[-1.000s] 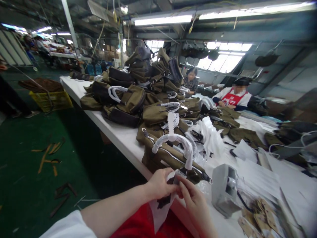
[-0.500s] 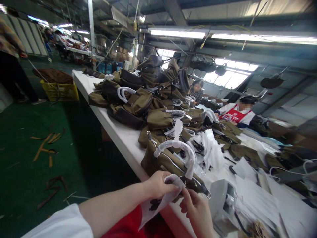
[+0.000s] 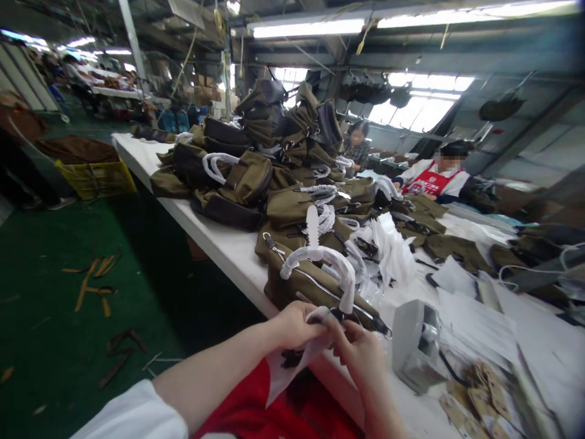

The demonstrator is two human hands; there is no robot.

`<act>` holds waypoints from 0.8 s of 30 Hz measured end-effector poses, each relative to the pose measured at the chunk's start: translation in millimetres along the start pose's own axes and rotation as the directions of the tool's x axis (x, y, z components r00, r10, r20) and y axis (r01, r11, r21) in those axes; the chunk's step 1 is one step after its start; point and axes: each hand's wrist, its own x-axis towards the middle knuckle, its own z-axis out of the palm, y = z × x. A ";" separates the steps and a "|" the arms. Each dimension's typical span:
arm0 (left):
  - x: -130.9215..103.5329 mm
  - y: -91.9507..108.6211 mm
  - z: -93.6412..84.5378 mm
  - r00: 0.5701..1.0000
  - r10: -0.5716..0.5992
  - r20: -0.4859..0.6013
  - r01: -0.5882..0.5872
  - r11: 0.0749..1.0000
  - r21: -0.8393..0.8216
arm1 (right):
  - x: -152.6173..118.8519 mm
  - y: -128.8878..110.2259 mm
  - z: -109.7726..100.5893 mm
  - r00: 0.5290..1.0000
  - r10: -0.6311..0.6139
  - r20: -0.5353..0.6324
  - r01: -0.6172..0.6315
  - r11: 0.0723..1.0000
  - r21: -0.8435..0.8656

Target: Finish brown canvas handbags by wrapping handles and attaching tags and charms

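Both of my hands are closed on one sheet of thin white paper [image 3: 292, 366] at the table's front edge. My left hand [image 3: 297, 326] pinches its upper part, where the sheet curls over. Fingers of my right hand [image 3: 356, 350] press on the same spot from the other side. Something dark shows behind the sheet, too hidden to name. Just beyond my hands, an olive handbag [image 3: 301, 283] lies on the table with its zip facing up. Its handle [image 3: 326, 253] is wrapped in white film and arches above it.
A heap of olive and dark bags [image 3: 247, 177] covers the table's far end. At right are a grey tape dispenser [image 3: 409, 344], brown tags [image 3: 487, 390] and white paper sheets [image 3: 475, 317]. A person in a red apron [image 3: 432, 180] sits across. A yellow crate [image 3: 98, 177] stands on the floor.
My right hand has moved up and inward against the paper, its fingers now closer to my left hand's. The view has shifted, bringing the brown tags further into sight.
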 end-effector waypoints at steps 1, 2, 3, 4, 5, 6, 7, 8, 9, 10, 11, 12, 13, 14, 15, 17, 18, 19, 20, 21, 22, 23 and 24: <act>-0.6 1.4 -0.2 1.000 -0.010 0.003 0.010 1.000 -0.005 | -0.2 0.2 0.8 1.000 -0.020 0.008 0.020 1.000 0.012; -1.2 3.0 -0.3 1.000 -0.016 0.008 0.016 1.000 0.001 | 0.3 1.3 2.3 0.999 -0.030 0.013 0.029 0.999 0.036; -1.8 5.0 -0.4 1.000 -0.018 0.016 0.017 1.000 0.020 | 1.4 3.0 4.4 1.000 -0.025 0.012 0.024 0.997 0.071; -2.5 7.4 -0.4 1.000 -0.009 0.030 0.007 0.998 0.062 | 2.9 5.2 6.9 1.000 -0.004 0.003 0.004 0.993 0.114; -3.2 10.3 -0.2 0.999 0.007 0.047 -0.013 0.992 0.129 | 4.6 7.5 9.6 1.000 0.019 -0.011 -0.017 0.987 0.159; -3.9 13.6 0.5 0.998 0.025 0.061 -0.038 0.975 0.220 | 6.2 9.6 12.2 0.999 0.039 -0.029 -0.032 0.979 0.202; -4.8 17.3 1.6 0.997 0.038 0.068 -0.058 0.941 0.333 | 7.5 11.3 14.5 0.997 0.053 -0.051 -0.039 0.971 0.236; -5.8 21.1 3.5 0.997 0.041 0.069 -0.068 0.884 0.462 | 8.4 12.5 16.6 0.995 0.062 -0.075 -0.040 0.966 0.257; -6.9 25.1 6.0 0.997 0.035 0.068 -0.068 0.800 0.596 | 8.8 13.1 18.4 0.993 0.066 -0.096 -0.038 0.963 0.267; -8.0 29.0 9.3 0.998 0.021 0.066 -0.063 0.691 0.720 | 8.7 13.3 19.8 0.991 0.070 -0.115 -0.037 0.962 0.272; -9.1 32.7 13.1 0.997 0.004 0.072 -0.062 0.570 0.819 | 8.4 13.0 21.1 0.988 0.078 -0.131 -0.040 0.962 0.271; -10.0 36.2 17.2 0.996 -0.015 0.085 -0.069 0.449 0.891 | 7.8 12.6 22.1 0.986 0.087 -0.141 -0.047 0.962 0.269; -10.8 39.3 21.5 0.995 -0.033 0.094 -0.077 0.346 0.935 | 7.2 12.2 23.0 0.985 0.096 -0.145 -0.054 0.962 0.268; -11.3 42.0 25.7 0.994 -0.047 0.094 -0.078 0.268 0.960 | 6.7 12.0 23.8 0.985 0.100 -0.142 -0.058 0.960 0.273; -11.6 44.4 29.5 0.995 -0.058 0.084 -0.070 0.218 0.974 | 6.3 12.2 24.5 0.986 0.101 -0.134 -0.061 0.958 0.280; -11.7 48.1 35.5 0.996 -0.072 0.055 -0.042 0.168 0.985 | 5.9 13.6 25.1 0.990 0.095 -0.107 -0.060 0.956 0.288; -11.4 49.5 37.5 0.996 -0.075 0.042 -0.029 0.158 0.987 | 5.7 14.7 25.0 0.992 0.087 -0.090 -0.058 0.956 0.287; -10.9 50.7 38.7 0.997 -0.076 0.033 -0.021 0.154 0.988 | 5.4 16.0 24.5 0.994 0.077 -0.072 -0.054 0.957 0.284; -10.2 51.7 39.4 0.997 -0.077 0.027 -0.015 0.156 0.988 | 4.9 17.3 23.6 0.997 0.061 -0.056 -0.043 0.958 0.283; -9.3 52.5 39.5 0.997 -0.078 0.028 -0.015 0.162 0.987 | 4.2 18.3 22.2 0.998 0.042 -0.041 -0.028 0.957 0.288; -8.3 53.0 39.4 0.996 -0.084 0.033 -0.019 0.170 0.985 | 3.3 19.1 20.5 0.999 0.022 -0.026 -0.013 0.954 0.299; -7.1 53.3 39.2 0.995 -0.095 0.041 -0.024 0.180 0.983 | 2.4 19.5 18.5 1.000 0.002 -0.014 0.002 0.951 0.311; -5.9 53.5 39.2 0.992 -0.112 0.051 -0.029 0.192 0.981 | 1.6 19.4 16.4 1.000 -0.019 0.003 0.017 0.948 0.317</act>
